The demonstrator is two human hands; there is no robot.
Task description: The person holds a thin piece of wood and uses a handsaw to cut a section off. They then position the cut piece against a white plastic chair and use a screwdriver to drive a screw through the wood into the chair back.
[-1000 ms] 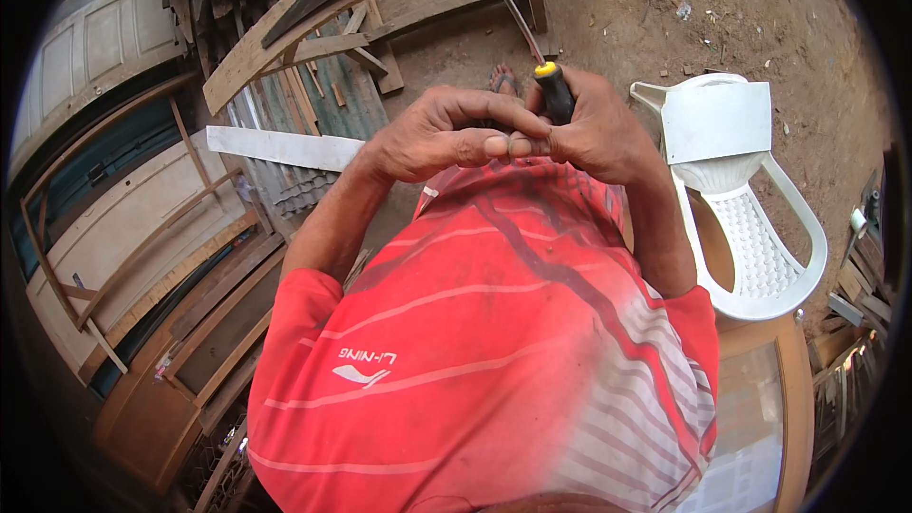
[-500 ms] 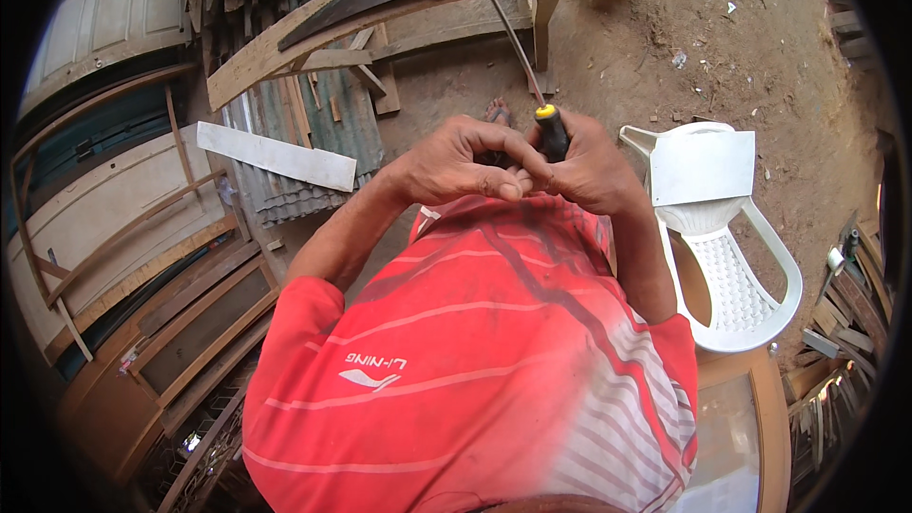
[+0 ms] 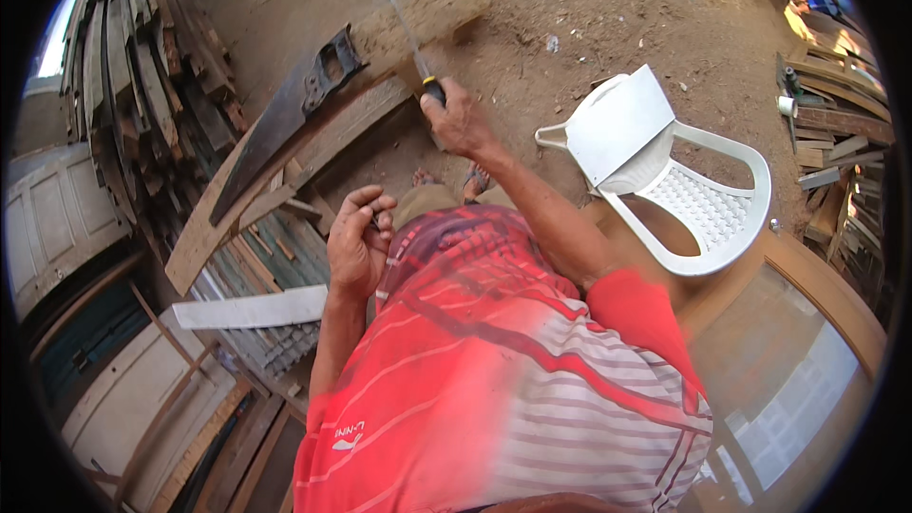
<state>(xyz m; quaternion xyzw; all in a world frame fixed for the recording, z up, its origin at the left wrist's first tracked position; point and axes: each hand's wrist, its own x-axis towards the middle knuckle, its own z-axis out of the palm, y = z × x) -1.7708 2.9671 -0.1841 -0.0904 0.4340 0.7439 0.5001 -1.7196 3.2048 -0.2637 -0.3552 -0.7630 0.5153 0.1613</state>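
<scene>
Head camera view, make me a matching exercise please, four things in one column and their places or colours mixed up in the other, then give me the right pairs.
Column one
1. Screwdriver
2. Saw
3. Chair
4. Shirt

Column two
A. White, toward the right side of the picture
B. Red and white, worn by the person
C. Held in the right hand
D. Lying on the wooden bench

Right pairs: 1-C, 2-D, 3-A, 4-B
</scene>
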